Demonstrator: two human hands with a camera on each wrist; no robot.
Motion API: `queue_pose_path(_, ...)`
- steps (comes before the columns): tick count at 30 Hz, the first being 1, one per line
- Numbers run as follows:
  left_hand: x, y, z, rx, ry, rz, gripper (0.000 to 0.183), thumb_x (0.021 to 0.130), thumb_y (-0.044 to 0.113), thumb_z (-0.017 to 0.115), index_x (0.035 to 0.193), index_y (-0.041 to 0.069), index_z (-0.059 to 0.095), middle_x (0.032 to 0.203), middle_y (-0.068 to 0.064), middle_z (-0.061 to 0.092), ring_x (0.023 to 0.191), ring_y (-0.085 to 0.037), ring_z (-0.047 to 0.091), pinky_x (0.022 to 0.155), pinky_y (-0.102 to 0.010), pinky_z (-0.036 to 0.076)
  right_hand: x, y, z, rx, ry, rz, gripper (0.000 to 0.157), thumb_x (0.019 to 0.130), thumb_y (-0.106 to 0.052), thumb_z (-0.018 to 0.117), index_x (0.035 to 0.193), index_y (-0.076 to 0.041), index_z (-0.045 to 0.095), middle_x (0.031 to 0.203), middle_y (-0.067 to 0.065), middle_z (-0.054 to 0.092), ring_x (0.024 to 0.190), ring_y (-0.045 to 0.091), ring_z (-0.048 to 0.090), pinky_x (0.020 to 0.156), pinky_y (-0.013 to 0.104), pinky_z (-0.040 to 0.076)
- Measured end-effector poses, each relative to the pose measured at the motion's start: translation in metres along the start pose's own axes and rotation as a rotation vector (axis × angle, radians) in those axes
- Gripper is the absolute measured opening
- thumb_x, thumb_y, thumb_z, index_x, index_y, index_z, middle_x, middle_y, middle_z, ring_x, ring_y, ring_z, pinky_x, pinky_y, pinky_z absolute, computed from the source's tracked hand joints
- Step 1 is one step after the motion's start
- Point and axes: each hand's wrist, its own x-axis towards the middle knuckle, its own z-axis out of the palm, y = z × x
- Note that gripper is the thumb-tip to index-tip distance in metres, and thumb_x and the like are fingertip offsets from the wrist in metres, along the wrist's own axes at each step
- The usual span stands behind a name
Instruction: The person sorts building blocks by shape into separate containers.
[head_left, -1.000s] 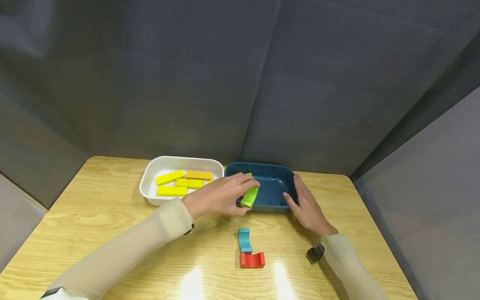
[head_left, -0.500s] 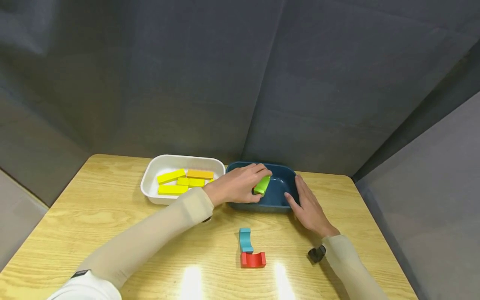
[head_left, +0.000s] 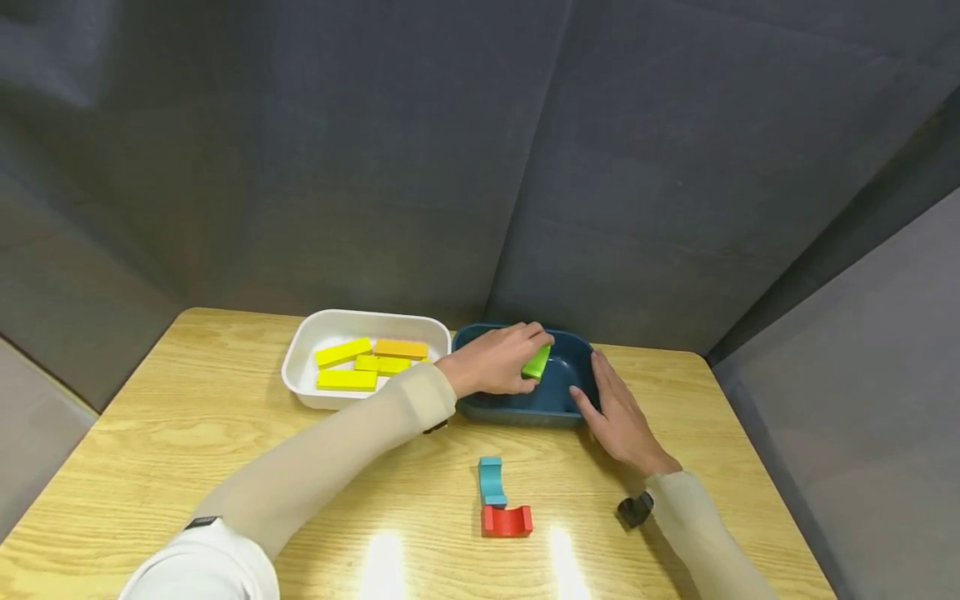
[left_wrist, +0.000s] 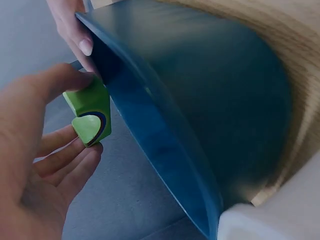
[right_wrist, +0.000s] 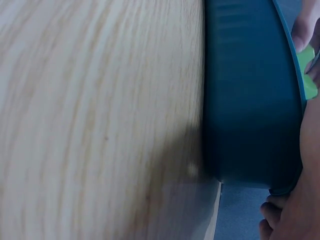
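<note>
Over the dark blue bin (head_left: 525, 408), my left hand (head_left: 491, 364) pinches a bright green block (head_left: 536, 364) between thumb and fingers. The left wrist view shows this green block (left_wrist: 75, 100) close up: its curved edge carries a dark blue and red band beside a rounded green part, and it stands right at the bin's opening. My right hand (head_left: 621, 421) rests along the bin's right end, fingers straight and thumb over the near rim. On the table in front, a teal arched block (head_left: 491, 482) lies against a red arched block (head_left: 507, 522).
Left of the blue bin stands a white bin (head_left: 294, 379), holding several yellow blocks (head_left: 347, 381) and an orange block (head_left: 401, 349). Both bins sit near the back edge of the wooden table (head_left: 187, 433). A grey curtain (head_left: 375, 167) hangs behind.
My left hand has carried the green block to the right and farther over the blue bin. The right hand stays on the bin's right end; the teal and red blocks lie as before.
</note>
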Motion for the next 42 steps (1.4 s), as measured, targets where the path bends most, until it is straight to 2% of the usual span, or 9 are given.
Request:
queue_pose_path(11,0.024,-0.006,0.012,-0.008,-0.054,-0.061,0.072,0.1,0.042,0.077,0.158,0.009,0.05,0.146,-0.008,0.057,0.118,-0.018,0.061,0.104,-0.03,0.055,-0.003,0.002,0.002,0.018,0.032,-0.012,0.083,0.114,-0.049,0.047,0.172,-0.003,0.009,0.179,0.02,0.009,0.162,0.047,0.016,0.126,0.07,0.018)
queue_pose_path(17,0.029,-0.01,0.019,0.001,-0.069,-0.092,0.071,0.098,0.042,0.079,0.156,0.01,0.052,0.145,-0.008,0.059,0.117,-0.018,0.06,0.103,-0.031,0.055,-0.005,0.0,0.002,0.017,0.03,-0.007,0.083,0.114,-0.048,0.047,0.172,-0.003,0.009,0.179,0.018,0.009,0.163,0.045,0.015,0.127,0.069,0.018)
queue_pose_path(26,0.035,-0.012,0.024,-0.019,-0.064,-0.094,0.07,0.098,0.039,0.08,0.156,0.009,0.053,0.146,-0.01,0.059,0.118,-0.02,0.06,0.105,-0.032,0.055,-0.005,0.0,0.001,0.015,0.024,-0.001,0.083,0.114,-0.05,0.046,0.172,-0.004,0.008,0.18,0.016,0.007,0.163,0.044,0.014,0.128,0.068,0.017)
queue_pose_path(34,0.034,-0.012,0.023,0.012,-0.113,-0.118,0.081,0.099,0.047,0.078,0.163,0.01,0.044,0.161,-0.011,0.05,0.142,-0.024,0.054,0.116,-0.037,0.049,-0.004,0.002,0.003,0.011,0.022,-0.002,0.085,0.113,-0.052,0.045,0.173,-0.006,0.007,0.18,0.014,0.005,0.164,0.044,0.014,0.128,0.069,0.017)
queue_pose_path(42,0.026,-0.014,0.019,0.004,-0.123,-0.136,0.073,0.105,0.043,0.07,0.164,0.011,0.043,0.162,-0.01,0.048,0.143,-0.023,0.053,0.116,-0.036,0.049,-0.001,0.004,0.004,0.002,0.032,-0.011,0.084,0.113,-0.049,0.047,0.172,-0.004,0.009,0.18,0.017,0.007,0.163,0.046,0.016,0.127,0.07,0.018)
